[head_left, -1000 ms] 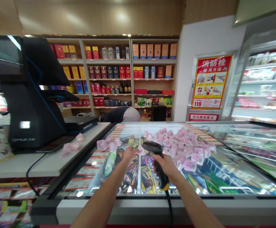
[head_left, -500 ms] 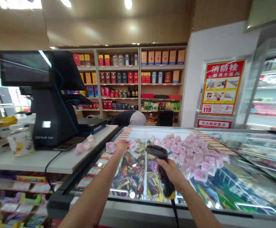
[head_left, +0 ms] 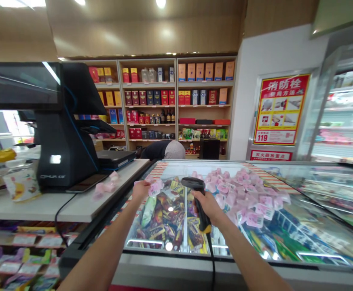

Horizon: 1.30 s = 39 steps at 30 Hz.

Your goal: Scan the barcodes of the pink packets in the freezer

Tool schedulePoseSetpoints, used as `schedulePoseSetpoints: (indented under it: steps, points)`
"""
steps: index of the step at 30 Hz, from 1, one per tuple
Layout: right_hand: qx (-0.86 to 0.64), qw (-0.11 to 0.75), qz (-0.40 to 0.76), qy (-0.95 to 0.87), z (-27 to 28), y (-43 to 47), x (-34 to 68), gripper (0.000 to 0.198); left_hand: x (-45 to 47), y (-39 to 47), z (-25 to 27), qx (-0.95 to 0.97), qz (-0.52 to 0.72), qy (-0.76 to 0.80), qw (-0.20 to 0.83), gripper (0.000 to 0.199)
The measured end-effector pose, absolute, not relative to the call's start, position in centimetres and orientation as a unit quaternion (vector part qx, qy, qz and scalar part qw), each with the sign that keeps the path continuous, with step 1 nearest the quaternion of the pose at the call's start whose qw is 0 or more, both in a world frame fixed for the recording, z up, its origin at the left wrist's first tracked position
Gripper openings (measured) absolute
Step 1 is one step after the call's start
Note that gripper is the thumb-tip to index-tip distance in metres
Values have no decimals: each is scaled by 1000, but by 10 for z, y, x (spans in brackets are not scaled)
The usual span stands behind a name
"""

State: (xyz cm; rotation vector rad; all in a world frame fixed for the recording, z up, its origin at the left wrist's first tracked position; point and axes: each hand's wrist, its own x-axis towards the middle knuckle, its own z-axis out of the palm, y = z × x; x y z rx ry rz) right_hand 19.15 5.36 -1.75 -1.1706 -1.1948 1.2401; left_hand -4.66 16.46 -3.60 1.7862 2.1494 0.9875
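- The right hand (head_left: 208,204) is at one o'clock from the wearer, its fingers clamped round the handle of a black scanner (head_left: 193,183).
- The scanner's head points to ten o'clock over the freezer (head_left: 164,264); its cable (head_left: 212,250) hangs from the handle toward six o'clock.
- The left hand (head_left: 141,191) is at eleven o'clock, above the freezer's left edge. Its fingertips are at a small cluster of pink cups (head_left: 155,188); whether the fingers grip one, I cannot tell.
- A much bigger pile (head_left: 246,196) of pink cups lies on the freezer's glass, at three o'clock from the right hand.
- More cups (head_left: 106,186) sit on the white tabletop (head_left: 70,208), at nine o'clock from the left hand.
- A black terminal (head_left: 65,153) stands on that tabletop, at ten o'clock from the left hand.
- At twelve o'clock, beyond the freezer, a person (head_left: 161,150) bends down before shelves (head_left: 176,97) of boxes and bottles.
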Motion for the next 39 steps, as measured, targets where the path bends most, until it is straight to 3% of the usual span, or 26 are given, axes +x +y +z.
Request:
schedulePoseSetpoints:
  steps: [8,12,21,25,33,39]
  points:
    - [-521,569,465,-434,-10,75,240,21,-14,148,-35,663,253,702,62,21]
    - [-543,615,418,-391,-13,80,280,20,32,136,-39,687,268,673,55,30]
    - [-532,643,408,-370,-27,79,319,23,168,126,-57,790,285,506,198,39]
    - [-530,640,413,-372,-24,71,316,23,196,131,-64,781,303,462,293,29]
    - [-498,609,454,-420,-22,65,289,23,135,162,-59,552,439,497,506,30]
    - [-448,526,530,-491,-16,55,229,25,47,172,-42,392,553,474,561,30]
